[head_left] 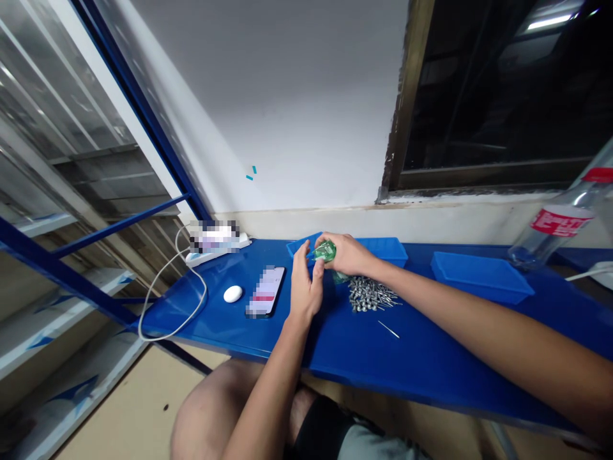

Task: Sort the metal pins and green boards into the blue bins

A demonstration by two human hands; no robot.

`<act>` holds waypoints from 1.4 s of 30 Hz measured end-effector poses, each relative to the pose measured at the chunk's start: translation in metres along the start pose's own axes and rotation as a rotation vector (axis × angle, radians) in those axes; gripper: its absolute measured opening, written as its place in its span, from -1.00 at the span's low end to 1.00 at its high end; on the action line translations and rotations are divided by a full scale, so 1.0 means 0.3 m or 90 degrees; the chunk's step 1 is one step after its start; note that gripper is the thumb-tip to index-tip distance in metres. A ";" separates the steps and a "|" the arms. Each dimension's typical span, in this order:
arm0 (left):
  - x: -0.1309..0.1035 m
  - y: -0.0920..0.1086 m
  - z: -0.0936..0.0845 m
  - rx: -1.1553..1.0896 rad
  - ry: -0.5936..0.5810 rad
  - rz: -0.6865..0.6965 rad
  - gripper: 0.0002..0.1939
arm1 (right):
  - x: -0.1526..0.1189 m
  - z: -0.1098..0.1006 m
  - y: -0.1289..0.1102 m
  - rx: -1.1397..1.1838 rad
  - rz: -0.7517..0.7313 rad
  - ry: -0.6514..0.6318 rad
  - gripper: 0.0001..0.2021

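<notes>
My right hand (347, 253) is closed around a shiny green see-through plastic piece (325, 251); its exact kind is not clear. Facing it from the left, my left hand (306, 284) has its fingers bent and the thumb apart, close to the green piece. Whether it touches the piece cannot be made out. Just below my right hand lies a pile of small metal blind rivets (371, 295), with round heads and thin pins. One thin metal pin (388, 329) lies by itself nearer the front edge. Behind my hands, a blue plastic tray (390, 248) is partly hidden.
Another blue tray (481, 276) stands to the right, beside a clear bottle (550, 223) with a red label. Left on the blue table (431, 364) are a phone (266, 291), a white rounded case (233, 294) and a power strip (218, 250) with a looping cable.
</notes>
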State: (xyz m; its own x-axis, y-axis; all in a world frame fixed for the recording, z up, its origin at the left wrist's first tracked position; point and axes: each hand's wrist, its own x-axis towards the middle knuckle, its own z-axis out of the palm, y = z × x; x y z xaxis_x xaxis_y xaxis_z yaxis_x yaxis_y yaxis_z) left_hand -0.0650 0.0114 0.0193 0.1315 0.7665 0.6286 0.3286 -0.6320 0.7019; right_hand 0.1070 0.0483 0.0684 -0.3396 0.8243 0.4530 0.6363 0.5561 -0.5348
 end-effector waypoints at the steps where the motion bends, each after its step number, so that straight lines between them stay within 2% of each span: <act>1: -0.001 -0.002 0.001 -0.008 0.004 -0.010 -0.41 | -0.001 0.007 0.004 -0.010 -0.012 -0.006 -0.62; 6: -0.005 -0.013 0.004 -0.044 0.028 -0.056 -0.39 | -0.010 0.051 0.031 -0.098 -0.140 -0.076 -0.74; 11: -0.012 -0.032 0.008 -0.009 0.001 -0.084 -0.39 | -0.017 0.090 0.063 -0.171 -0.218 -0.163 -0.79; 14: -0.018 -0.038 0.014 0.022 -0.036 -0.087 -0.34 | -0.021 0.102 0.075 -0.174 -0.252 -0.195 -0.74; 17: -0.023 -0.040 0.023 0.039 -0.070 -0.070 -0.32 | -0.027 0.100 0.075 -0.143 -0.279 -0.202 -0.60; 31: -0.040 -0.044 0.029 0.087 -0.108 -0.055 -0.28 | -0.100 0.072 0.045 -0.132 -0.265 -0.227 -0.17; 37: -0.054 -0.035 0.016 0.130 -0.166 -0.003 -0.33 | -0.157 0.084 0.054 -0.176 -0.237 -0.229 0.11; 42: -0.074 -0.012 -0.007 0.158 -0.194 0.029 -0.22 | -0.207 0.066 0.042 -0.164 -0.212 -0.221 0.23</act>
State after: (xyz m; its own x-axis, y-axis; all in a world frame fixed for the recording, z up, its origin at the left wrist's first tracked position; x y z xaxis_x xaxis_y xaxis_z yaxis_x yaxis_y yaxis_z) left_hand -0.0712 -0.0036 0.0036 0.4101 0.7612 0.5025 0.5273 -0.6474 0.5503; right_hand 0.1223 0.0063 0.0194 -0.7325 0.6193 0.2826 0.5899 0.7847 -0.1907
